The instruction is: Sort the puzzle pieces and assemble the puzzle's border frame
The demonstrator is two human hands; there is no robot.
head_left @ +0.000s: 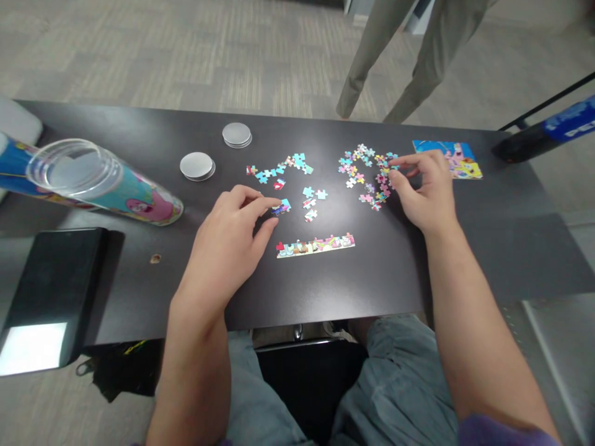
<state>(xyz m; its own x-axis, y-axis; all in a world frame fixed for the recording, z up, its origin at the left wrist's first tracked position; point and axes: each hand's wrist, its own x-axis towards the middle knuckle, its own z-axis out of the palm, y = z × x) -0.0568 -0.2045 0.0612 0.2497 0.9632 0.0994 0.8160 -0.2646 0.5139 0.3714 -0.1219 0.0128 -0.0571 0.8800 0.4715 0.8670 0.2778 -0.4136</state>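
My left hand (232, 232) is at the middle of the dark table. Its thumb and index finger close around the edges of a small blue-and-purple puzzle piece (283, 207). My right hand (427, 189) reaches the right edge of a loose ring of pink, yellow and blue puzzle pieces (365, 197), thumb and index fingertips close together at a small piece that they partly hide. Between the hands lies a joined strip of puzzle pieces (316, 245) with a straight lower edge. Several light-blue pieces (297, 162) are scattered above it, and a few more (309, 204) lie just over the strip.
Two stacks of white discs (197, 166) (237, 134) sit at the back left. A clear-topped printed tube (134, 192) and a black tablet-like device (56, 272) are on the left. A colourful picture card (453, 159) lies behind my right hand. A person's legs (409, 56) are beyond the table.
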